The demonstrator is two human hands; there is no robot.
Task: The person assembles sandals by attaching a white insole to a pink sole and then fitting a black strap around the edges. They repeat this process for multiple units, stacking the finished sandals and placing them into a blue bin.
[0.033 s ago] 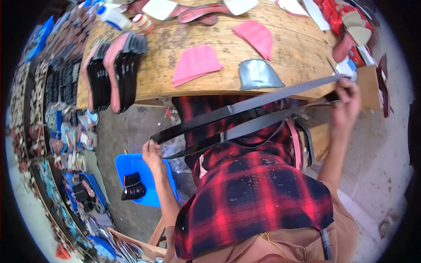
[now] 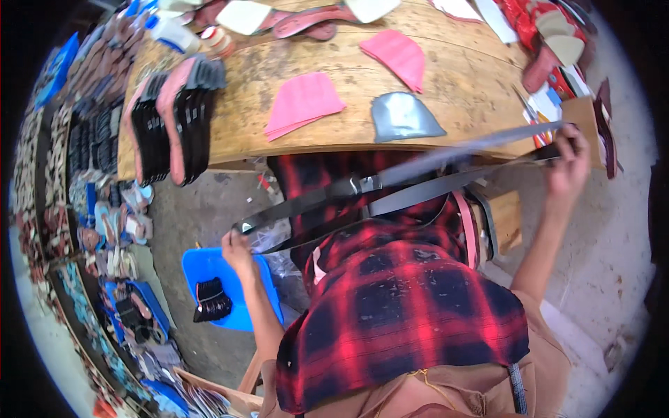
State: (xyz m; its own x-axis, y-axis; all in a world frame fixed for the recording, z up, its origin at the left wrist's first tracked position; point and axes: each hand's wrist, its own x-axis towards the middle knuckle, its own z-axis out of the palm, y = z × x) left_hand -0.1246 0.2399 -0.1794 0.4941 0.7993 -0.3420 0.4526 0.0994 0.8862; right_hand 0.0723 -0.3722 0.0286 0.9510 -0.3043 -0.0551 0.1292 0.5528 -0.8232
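Holding long dark straps (image 2: 300, 205) stretched L to R over the lap, near side of bench (image 2: 474, 83). L hand (image 2: 238, 251) pinched on L ends, R hand (image 2: 570, 164) clamped on R ends, strap tips hidden by fingers. Far strap blurred. Vs. earlier, R hand's further right, now overlapping box (image 2: 589, 118).

Fisheye view from your head. Diffuse, fairly bright light, apparently from above, covers the desk (image 2: 244, 90), while the space beneath it is dimmer. Note the white glare on the glossy grey piece (image 2: 408, 116) and small glints along the dark stack (image 2: 196, 132). Motion blur softens the long grey strip (image 2: 481, 144) toward your right hand (image 2: 569, 161). To your left, the shelves (image 2: 57, 251) bow along the rim and lose fine detail; to your right, the floor (image 2: 592, 244) appears pale. Black vignetting fills the corners.
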